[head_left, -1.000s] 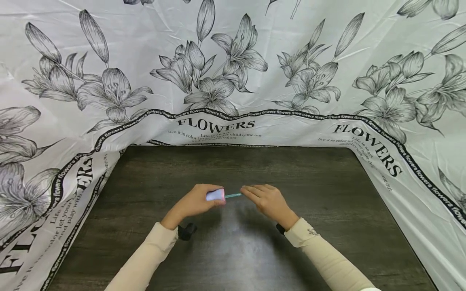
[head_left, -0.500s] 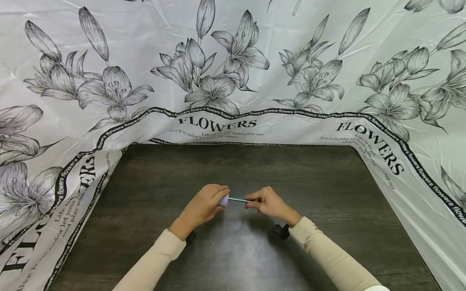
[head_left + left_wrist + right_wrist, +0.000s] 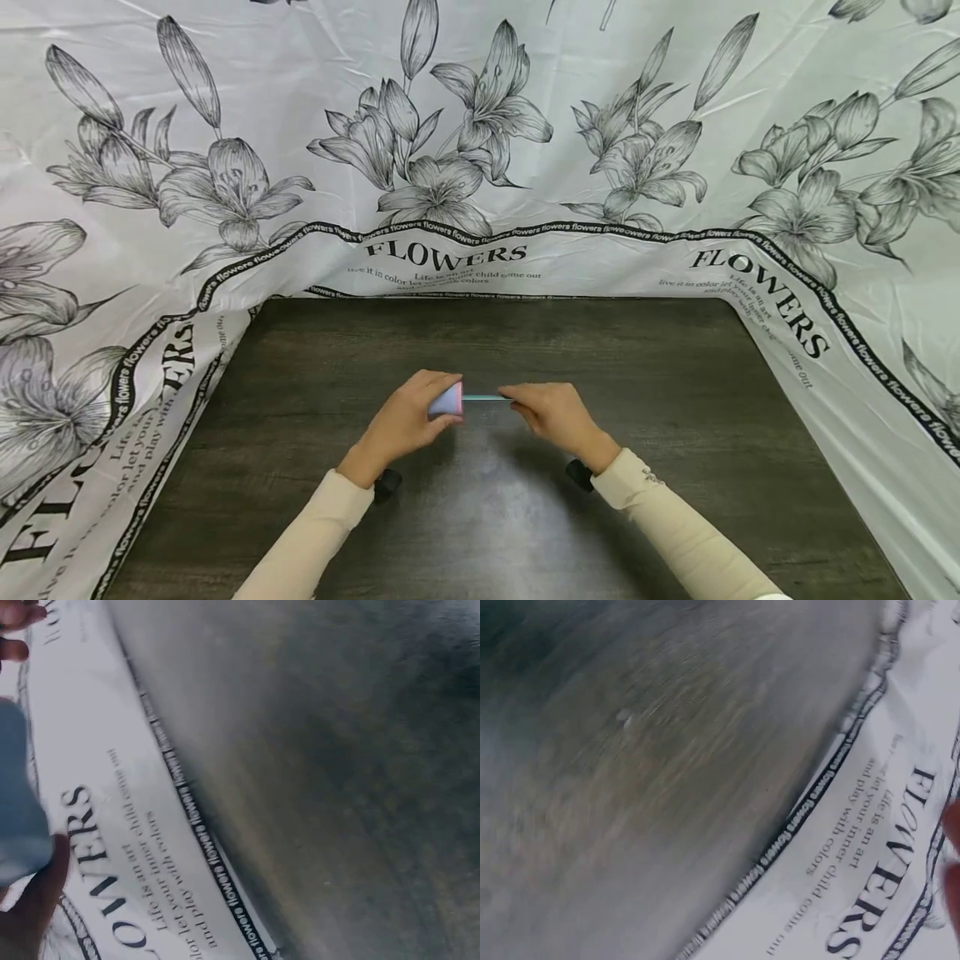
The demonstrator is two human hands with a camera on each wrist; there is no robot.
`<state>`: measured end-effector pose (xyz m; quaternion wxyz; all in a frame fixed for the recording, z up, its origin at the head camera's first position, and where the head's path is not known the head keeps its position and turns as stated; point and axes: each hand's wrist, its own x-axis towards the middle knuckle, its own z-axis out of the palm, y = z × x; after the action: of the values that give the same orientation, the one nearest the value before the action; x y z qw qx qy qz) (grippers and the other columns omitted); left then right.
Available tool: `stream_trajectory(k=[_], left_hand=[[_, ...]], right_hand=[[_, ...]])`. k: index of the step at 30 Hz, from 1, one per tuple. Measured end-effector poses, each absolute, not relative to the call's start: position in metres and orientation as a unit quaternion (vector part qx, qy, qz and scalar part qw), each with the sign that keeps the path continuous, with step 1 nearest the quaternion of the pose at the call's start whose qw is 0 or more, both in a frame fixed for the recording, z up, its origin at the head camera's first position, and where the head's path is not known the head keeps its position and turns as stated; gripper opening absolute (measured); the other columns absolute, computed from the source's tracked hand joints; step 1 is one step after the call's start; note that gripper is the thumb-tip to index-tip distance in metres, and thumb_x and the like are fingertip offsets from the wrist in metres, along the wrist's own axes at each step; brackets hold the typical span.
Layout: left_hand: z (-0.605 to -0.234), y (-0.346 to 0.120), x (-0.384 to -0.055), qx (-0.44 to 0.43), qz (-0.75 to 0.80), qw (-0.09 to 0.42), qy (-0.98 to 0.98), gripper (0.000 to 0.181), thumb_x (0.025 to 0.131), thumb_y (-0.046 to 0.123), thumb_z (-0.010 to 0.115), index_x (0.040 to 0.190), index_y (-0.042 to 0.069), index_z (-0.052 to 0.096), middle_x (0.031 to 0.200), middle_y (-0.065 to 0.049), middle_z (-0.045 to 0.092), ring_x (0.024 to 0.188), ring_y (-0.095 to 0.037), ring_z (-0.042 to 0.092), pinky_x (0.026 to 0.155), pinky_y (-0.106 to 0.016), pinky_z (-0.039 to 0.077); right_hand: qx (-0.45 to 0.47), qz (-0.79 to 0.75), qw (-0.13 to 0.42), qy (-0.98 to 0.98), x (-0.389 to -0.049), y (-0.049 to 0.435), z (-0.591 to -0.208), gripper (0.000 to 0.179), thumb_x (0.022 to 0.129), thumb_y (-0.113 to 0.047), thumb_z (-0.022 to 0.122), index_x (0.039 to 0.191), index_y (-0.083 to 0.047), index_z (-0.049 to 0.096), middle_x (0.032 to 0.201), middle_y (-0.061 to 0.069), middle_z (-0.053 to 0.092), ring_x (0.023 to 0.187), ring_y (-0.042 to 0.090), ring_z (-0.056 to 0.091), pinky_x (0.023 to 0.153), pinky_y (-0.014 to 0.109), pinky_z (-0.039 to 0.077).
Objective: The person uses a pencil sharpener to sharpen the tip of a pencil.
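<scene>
My left hand grips a small lavender-blue pencil sharpener with a pink rim, fingers over its top and thumb along the near side. From the pink end a thin teal pencil sticks out to the right, roughly level. Its far end is pinched by my right hand, whose fingers hide that tip. Both hands are held up over the dark table. In the left wrist view the sharpener shows at the left edge, with the thumb against it. Only blurred fingertips appear in the right wrist view.
A dark wood-grain table lies under the hands. White cloth printed with black flowers and lettering hangs behind it and along both sides. A black wrist device sits under the left wrist, another under the right.
Both hands twist: half a second ago the left hand was rolled over the sharpener and the right thumb showed; now the left is rolled back, and both sit slightly higher. The pencil stays in the sharpener.
</scene>
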<state>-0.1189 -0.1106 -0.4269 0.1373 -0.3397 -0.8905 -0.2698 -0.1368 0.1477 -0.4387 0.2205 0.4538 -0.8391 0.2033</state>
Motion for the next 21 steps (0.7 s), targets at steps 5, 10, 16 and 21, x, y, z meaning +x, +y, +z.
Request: stream_trajectory(k=[5,10,16,21], left_hand=[[-0.413,-0.116,-0.121,-0.276,-0.353,-0.022,-0.894,0.056,0.075,0.036,0.070,0.122,0.011,0.055,0.110,-0.004,0.060,0.075,-0.011,0.054,0.061,-0.025,0.046],[-0.421,-0.112,-0.120,-0.336,-0.279,0.074,-0.896,0.057,0.070,0.027,0.075,0.120,0.006,0.056,0.114,-0.007,0.058,0.094,-0.017,0.056,0.076,-0.031,0.049],[-0.442,-0.105,-0.115,-0.430,-0.127,0.306,-0.840,0.061,0.063,0.018,0.080,0.116,0.001,0.056,0.116,-0.011,0.057,0.104,-0.023,0.054,0.091,-0.038,0.044],[-0.447,-0.105,-0.114,-0.414,-0.153,0.299,-0.846,0.060,0.064,0.021,0.080,0.116,0.002,0.057,0.114,-0.010,0.058,0.103,-0.022,0.055,0.090,-0.037,0.044]], right_hand=[[0.475,0.109,0.356,-0.797,-0.132,0.146,-0.438,0.027,0.092,-0.006,0.044,0.109,-0.010,0.064,0.095,0.000,0.068,0.068,0.011,0.062,0.051,0.023,0.045],[0.478,0.262,0.130,-0.828,-0.133,0.146,-0.437,0.022,0.089,-0.007,0.053,0.108,-0.004,0.065,0.083,0.003,0.069,0.054,0.006,0.059,0.045,0.016,0.044],[0.245,0.535,-0.293,-0.754,-0.143,0.153,-0.430,0.025,0.086,-0.012,0.059,0.107,0.001,0.064,0.079,0.018,0.068,0.036,0.011,0.050,0.032,0.026,0.037],[0.296,0.486,-0.239,-0.787,-0.140,0.153,-0.433,0.026,0.086,-0.012,0.059,0.107,0.002,0.064,0.083,0.014,0.068,0.044,0.008,0.055,0.038,0.022,0.042]])
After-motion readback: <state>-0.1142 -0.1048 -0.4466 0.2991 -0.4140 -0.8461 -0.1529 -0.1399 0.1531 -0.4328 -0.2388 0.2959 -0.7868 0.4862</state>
